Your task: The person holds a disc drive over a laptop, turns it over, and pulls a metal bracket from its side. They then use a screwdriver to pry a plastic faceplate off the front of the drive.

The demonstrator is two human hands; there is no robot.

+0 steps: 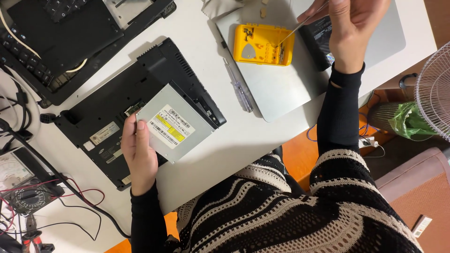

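Gripping a silver drive (176, 125), left hand (139, 152); right hand (355, 29) pinches tweezers (300, 28) over yellow tray (264, 44)

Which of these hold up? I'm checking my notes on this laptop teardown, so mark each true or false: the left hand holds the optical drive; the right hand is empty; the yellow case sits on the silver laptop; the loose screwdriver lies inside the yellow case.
1. The left hand holds the grey optical drive. True.
2. The right hand is empty. False: it holds a thin metal tool, tip at the yellow case.
3. The yellow case sits on the silver laptop. True.
4. The loose screwdriver lies inside the yellow case. False: it lies outside, along the silver laptop's edge.
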